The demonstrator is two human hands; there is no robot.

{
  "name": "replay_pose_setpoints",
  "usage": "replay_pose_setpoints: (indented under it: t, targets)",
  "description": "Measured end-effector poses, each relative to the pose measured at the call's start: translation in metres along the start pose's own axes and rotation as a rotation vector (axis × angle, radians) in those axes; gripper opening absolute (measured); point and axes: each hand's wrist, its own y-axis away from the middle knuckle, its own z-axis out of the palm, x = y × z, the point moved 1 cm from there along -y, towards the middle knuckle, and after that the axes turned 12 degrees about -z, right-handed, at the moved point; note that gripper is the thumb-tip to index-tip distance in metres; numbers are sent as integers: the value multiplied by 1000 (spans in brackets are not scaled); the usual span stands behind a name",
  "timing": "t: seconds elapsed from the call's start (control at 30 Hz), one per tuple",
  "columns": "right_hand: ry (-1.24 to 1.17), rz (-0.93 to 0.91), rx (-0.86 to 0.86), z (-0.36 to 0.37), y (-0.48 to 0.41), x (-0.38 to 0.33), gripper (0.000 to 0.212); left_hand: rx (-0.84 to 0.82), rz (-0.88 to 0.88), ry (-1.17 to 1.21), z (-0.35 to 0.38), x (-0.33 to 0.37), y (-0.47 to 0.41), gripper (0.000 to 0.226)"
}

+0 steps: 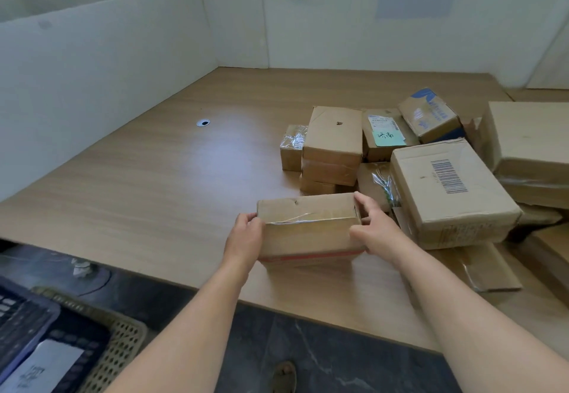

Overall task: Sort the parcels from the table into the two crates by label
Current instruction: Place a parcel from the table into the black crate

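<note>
Parcels (335,140) lie in a heap on the right side of the table (154,192). One brown box (308,232) is out in front of the heap, close to the near edge of the table. I cannot tell if it sits on the wood or is just off it.

The box is long from left to right. The left hand (244,235) grips the left end, with its fingers curled round the corner. The right hand (374,229) grips the right end, with the thumb on the near face and the fingers over the top far corner. So both hands squeeze the box from its two short ends.

No label shows on the sides I can see, only tape and a red strip along the bottom. I think the box must be turned to find the label.

The dark crate (27,318) and the tan crate (123,340) stand on the floor at the near left, lower than the table. The left hand is on that side. The way from the box to the crates looks open. A big box with a bar code (446,189) sits just beside the right hand, so that hand has little room.
</note>
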Motion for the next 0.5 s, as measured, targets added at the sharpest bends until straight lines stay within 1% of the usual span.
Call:
replay_pose_setpoints:
  t: [0.03, 0.07, 0.1, 0.13, 0.17, 0.2, 0.3, 0.37, 0.43, 0.5]
  targets:
    - [-48, -16, 22, -3, 3, 1, 57, 27, -20, 24, -2, -2, 3, 26]
    - [-123, 10, 58, -6, 6, 0, 38, 44, -34, 19, -4, -6, 6, 36]
    - [-202, 37, 89, -8, 10, -1, 25, 57, -39, -2, -6, -11, 10, 47]
    - [-239, 61, 105, -9, 13, -1, 26, 75, -43, -18, -6, -15, 14, 53]
    - [-245, 75, 125, -7, 16, -1, 33, 98, -38, -29, -6, -19, 17, 53]
    - [-224, 75, 153, -6, 18, 1, 36, 122, -26, -37, -5, -23, 21, 50]
    - [-200, 43, 226, -1, 23, 7, 30, 163, 27, -6, 1, -26, 29, 33]
    - [-184, 57, 230, 0, 26, 12, 28, 185, 42, 41, 3, -27, 31, 22]
    - [-169, 79, 203, 2, 29, 17, 26, 169, 49, 70, 4, -32, 33, 18]
    - [-167, 97, 147, 6, 33, 24, 46, 124, 45, 53, 6, -41, 33, 17]
